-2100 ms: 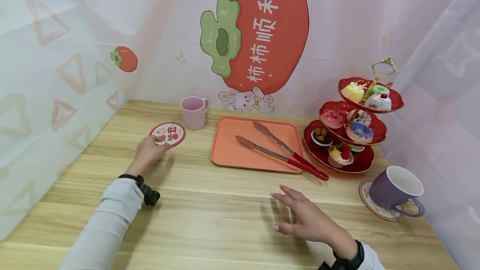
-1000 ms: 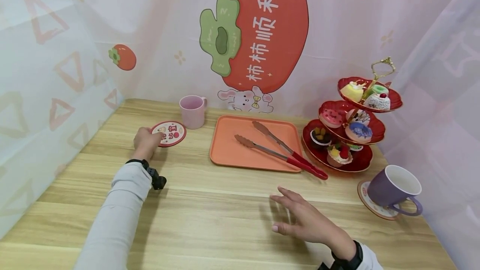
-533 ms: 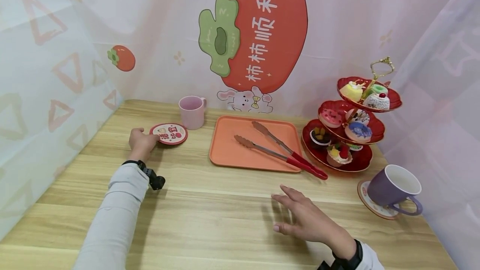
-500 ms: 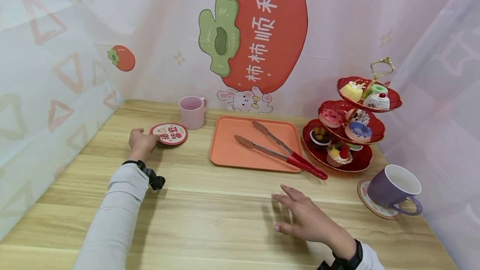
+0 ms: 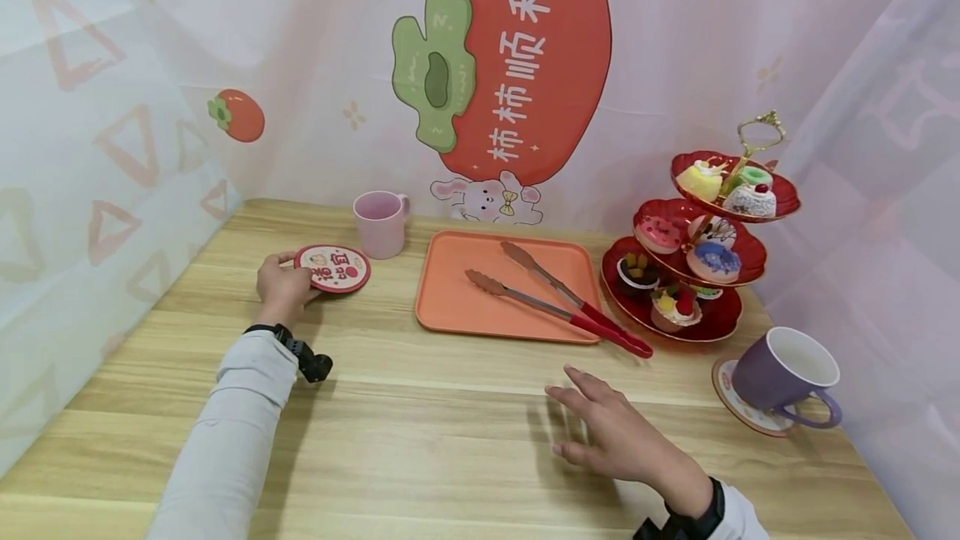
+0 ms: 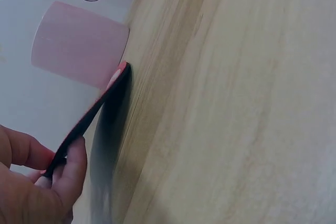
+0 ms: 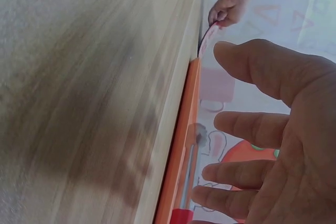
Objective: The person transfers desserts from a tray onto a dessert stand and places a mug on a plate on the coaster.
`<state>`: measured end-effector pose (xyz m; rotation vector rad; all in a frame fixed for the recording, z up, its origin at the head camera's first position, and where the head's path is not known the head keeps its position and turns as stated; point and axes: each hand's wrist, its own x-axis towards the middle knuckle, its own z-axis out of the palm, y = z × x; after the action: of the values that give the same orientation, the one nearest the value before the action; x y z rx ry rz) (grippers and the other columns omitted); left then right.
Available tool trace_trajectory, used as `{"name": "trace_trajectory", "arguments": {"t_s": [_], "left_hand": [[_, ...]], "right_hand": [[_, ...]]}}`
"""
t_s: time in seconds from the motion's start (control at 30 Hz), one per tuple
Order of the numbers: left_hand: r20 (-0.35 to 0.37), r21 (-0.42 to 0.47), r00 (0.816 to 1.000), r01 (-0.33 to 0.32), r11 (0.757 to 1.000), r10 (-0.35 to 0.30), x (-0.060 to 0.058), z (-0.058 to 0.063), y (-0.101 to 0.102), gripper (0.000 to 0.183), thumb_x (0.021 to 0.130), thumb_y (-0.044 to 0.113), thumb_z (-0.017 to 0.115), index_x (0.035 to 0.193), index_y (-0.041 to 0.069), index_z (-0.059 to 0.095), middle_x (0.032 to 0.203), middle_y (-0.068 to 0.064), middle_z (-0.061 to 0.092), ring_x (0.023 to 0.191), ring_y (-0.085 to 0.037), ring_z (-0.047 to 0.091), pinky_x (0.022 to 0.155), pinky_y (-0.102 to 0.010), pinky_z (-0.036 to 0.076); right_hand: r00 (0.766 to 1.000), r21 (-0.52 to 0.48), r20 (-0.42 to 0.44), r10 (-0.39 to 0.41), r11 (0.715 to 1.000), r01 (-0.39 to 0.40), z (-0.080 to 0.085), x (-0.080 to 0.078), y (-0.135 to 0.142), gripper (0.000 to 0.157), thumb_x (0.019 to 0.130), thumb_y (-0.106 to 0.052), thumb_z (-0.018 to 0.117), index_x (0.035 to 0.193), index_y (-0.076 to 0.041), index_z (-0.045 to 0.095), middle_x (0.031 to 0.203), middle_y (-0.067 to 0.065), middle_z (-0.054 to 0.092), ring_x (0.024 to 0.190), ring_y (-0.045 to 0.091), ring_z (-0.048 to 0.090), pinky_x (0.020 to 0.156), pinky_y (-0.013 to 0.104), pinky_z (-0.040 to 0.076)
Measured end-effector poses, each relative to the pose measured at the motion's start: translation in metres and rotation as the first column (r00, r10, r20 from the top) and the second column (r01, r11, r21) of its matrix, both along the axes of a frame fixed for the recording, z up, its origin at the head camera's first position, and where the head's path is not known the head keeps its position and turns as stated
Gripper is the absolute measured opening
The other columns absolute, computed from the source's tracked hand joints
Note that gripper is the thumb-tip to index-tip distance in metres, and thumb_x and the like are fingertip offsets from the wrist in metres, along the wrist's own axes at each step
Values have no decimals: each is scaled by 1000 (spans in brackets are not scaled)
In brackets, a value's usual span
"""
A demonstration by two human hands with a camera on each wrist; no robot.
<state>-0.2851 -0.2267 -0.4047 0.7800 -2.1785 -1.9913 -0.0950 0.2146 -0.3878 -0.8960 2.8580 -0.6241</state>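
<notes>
A round coaster (image 5: 339,268) with a red rim and red lettering is pinched at its near left edge by my left hand (image 5: 282,287). In the left wrist view the dark underside of the coaster (image 6: 86,120) shows, tilted with its near edge raised off the table; thumb and fingers grip it from both sides. Just beyond stands a pink mug (image 5: 381,225). My right hand (image 5: 611,432) hovers over the table at the right front, fingers spread and holding nothing. Nearest to it lie red-handled tongs (image 5: 558,302) across an orange tray (image 5: 450,290).
A three-tier red stand (image 5: 720,327) with several toy cakes and donuts stands at the back right. In front of it a purple mug (image 5: 776,373) sits on another coaster (image 5: 726,390). Printed cloth (image 5: 315,107) hangs behind and beside the wooden table (image 5: 420,440).
My left hand has shifted left to the coaster's edge, pinched it and raised that edge from the table. The right hand stays nearly where it was.
</notes>
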Motion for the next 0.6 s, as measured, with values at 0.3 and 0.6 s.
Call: {"name": "trace_trajectory", "arguments": {"t_s": [0.3, 0.6], "left_hand": [[36, 19, 999, -40, 999, 40, -2, -3, -1, 61, 88, -9, 42, 144, 9, 29, 134, -18, 40, 114, -26, 48, 79, -29, 48], [-3, -34, 997, -75, 997, 75, 3, -3, 1, 55, 86, -10, 43, 138, 8, 40, 123, -17, 47, 102, -25, 55, 72, -30, 51]], "right_hand": [[1000, 4, 16, -9, 1000, 9, -1, 0, -1, 61, 80, -38, 72, 130, -8, 54, 140, 26, 34, 124, 42, 36, 88, 62, 35], [999, -3, 29, -14, 1000, 14, -1, 0, 0, 60, 80, -37, 72, 129, -8, 54, 138, 27, 36, 123, 43, 37, 88, 61, 36]]}}
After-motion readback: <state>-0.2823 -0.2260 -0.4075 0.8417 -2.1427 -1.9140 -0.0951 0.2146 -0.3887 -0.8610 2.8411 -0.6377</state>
